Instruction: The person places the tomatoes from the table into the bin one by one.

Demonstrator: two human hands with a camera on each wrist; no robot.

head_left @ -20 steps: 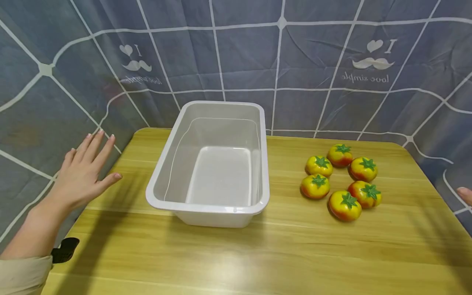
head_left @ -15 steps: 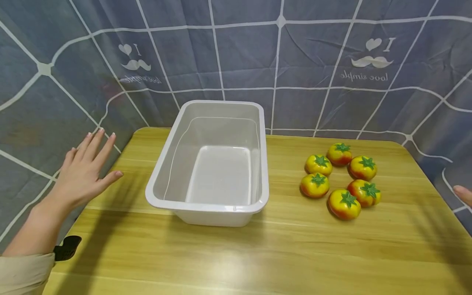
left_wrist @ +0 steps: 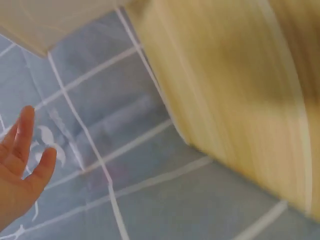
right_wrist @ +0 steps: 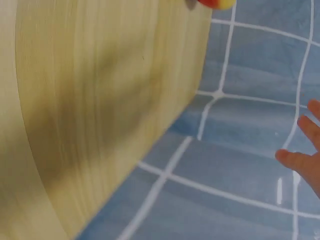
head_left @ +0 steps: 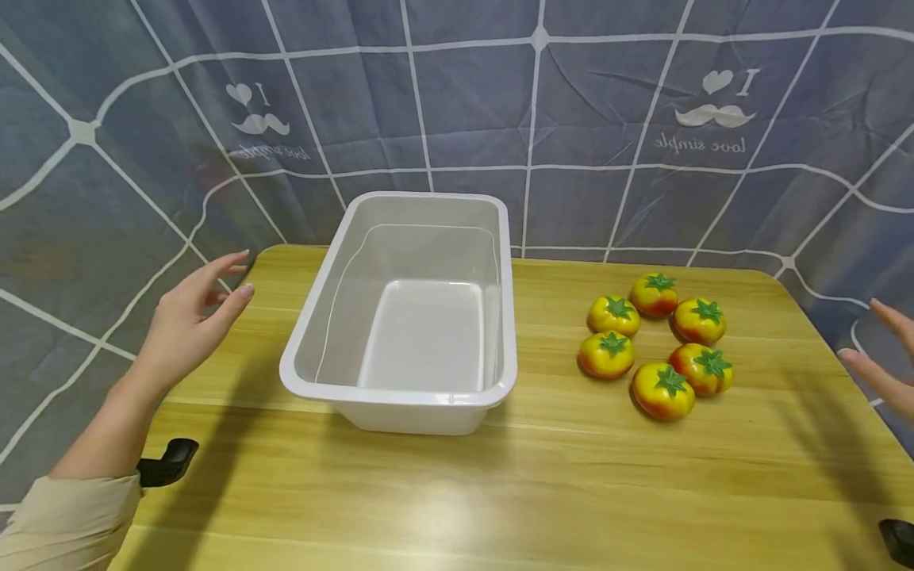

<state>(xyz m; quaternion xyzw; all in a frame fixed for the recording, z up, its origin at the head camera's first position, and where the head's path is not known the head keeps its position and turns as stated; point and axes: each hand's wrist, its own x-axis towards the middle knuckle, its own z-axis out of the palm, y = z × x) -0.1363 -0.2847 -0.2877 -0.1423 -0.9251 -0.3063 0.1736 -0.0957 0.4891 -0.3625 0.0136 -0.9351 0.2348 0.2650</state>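
Note:
In the head view a light grey plastic tub (head_left: 400, 394) stands left of the table's middle, with nothing inside. To its right lie several yellow-red tomatoes (head_left: 605, 354) with green star-shaped tops, grouped in a loose ring. My left hand (head_left: 187, 317) hovers left of the tub, apart from it, fingers loosely bent and holding nothing. At the right edge of the head view my right hand (head_left: 889, 361) is partly cut off, its visible fingers extended, to the right of the tomatoes. The right wrist view shows part of that hand (right_wrist: 305, 152), touching nothing.
The wooden table (head_left: 571, 492) has rounded far corners. Grey-blue cloth (head_left: 471, 103) with white grid lines hangs behind it and on both sides. A black strap piece (head_left: 169, 462) sits at my left wrist, and another dark piece (head_left: 898, 539) shows at the lower right.
My left hand has moved right, towards the tub, and its spread fingers have bent and turned. My right hand has come further into view from the right. Tub and tomatoes stay put.

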